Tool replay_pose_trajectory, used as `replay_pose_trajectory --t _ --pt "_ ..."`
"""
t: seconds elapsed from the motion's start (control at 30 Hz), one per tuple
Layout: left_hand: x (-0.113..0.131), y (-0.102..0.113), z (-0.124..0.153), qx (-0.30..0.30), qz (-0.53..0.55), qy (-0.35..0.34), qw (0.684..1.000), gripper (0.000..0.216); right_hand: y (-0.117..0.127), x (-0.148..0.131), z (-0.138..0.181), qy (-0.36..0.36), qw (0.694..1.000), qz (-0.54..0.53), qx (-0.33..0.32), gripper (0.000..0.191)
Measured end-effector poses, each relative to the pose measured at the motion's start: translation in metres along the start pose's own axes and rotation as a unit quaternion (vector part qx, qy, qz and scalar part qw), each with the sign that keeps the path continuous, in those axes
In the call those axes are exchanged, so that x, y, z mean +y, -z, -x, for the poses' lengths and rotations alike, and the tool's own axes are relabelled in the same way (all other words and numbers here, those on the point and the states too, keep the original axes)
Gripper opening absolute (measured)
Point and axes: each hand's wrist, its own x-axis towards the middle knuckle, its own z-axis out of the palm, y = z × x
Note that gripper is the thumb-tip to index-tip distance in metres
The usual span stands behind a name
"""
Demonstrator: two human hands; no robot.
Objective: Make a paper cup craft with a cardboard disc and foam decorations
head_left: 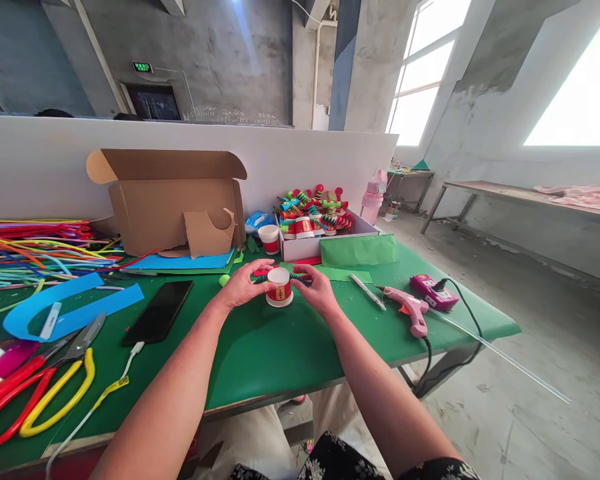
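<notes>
A small red-and-white paper cup (279,289) stands upside down on the green table in front of me, with a dark coiled pipe cleaner sticking out on either side. My left hand (246,283) is closed around the left coil, its thumb close against the cup wall. On the other side, my right hand (318,287) pinches the right coil (300,280) between thumb and fingers. A light green ball (224,280) lies just left of my left hand. Green paper strips (345,274) lie behind my right hand.
Behind stand a box (300,249) of finished colourful cup figures, stacked cups (269,239) and a cardboard box (177,207). A pink glue gun (407,308) and white pen (369,292) lie right. Left are a phone (160,312), scissors (55,373) and pipe cleaners (40,250).
</notes>
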Motion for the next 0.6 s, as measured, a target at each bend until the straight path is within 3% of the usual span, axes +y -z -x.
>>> replay_pose_trajectory --t 0.17,0.33,0.4,0.6 --pt "-0.001 0.000 0.001 -0.005 -0.025 -0.012 1.000 0.064 0.004 -0.004 0.001 -0.011 1.000 0.003 0.025 0.024" --pt "0.000 -0.001 0.001 -0.004 -0.013 -0.006 1.000 0.065 0.012 -0.004 0.005 -0.051 0.982 0.073 0.165 0.038" --pt "0.000 -0.001 0.002 -0.005 -0.015 -0.006 1.000 0.063 0.015 -0.003 0.009 -0.070 0.974 0.101 0.190 0.043" --pt "-0.002 -0.003 0.002 0.007 -0.041 -0.026 0.999 0.055 0.011 -0.012 0.019 -0.153 0.984 0.055 0.069 0.025"
